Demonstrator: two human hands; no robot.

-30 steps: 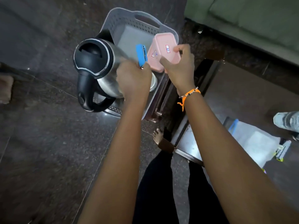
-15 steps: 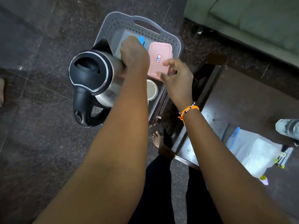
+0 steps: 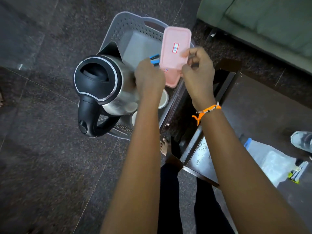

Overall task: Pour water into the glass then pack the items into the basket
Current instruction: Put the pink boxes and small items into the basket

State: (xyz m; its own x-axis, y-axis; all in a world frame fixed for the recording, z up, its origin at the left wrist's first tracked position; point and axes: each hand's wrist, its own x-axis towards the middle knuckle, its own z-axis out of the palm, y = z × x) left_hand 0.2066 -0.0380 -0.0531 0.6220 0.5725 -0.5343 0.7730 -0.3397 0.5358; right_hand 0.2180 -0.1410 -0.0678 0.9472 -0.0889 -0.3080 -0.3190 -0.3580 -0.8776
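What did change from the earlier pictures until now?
The right hand, which had let go of the pink box in the basket, grips it again and lifts it. The left hand drew back, still holding the blue item. Kettle unmoved.

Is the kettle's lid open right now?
No, the black lid sits shut on the steel kettle standing in the grey basket.

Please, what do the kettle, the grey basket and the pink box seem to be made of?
Round silver kettle: apparently brushed steel, shown by soft reflections, with a glossy black plastic lid and handle. Grey perforated basket: likely matte moulded plastic, given its hole pattern. Flat pink rectangular box: probably smooth plastic, with slightly shiny rounded edges.
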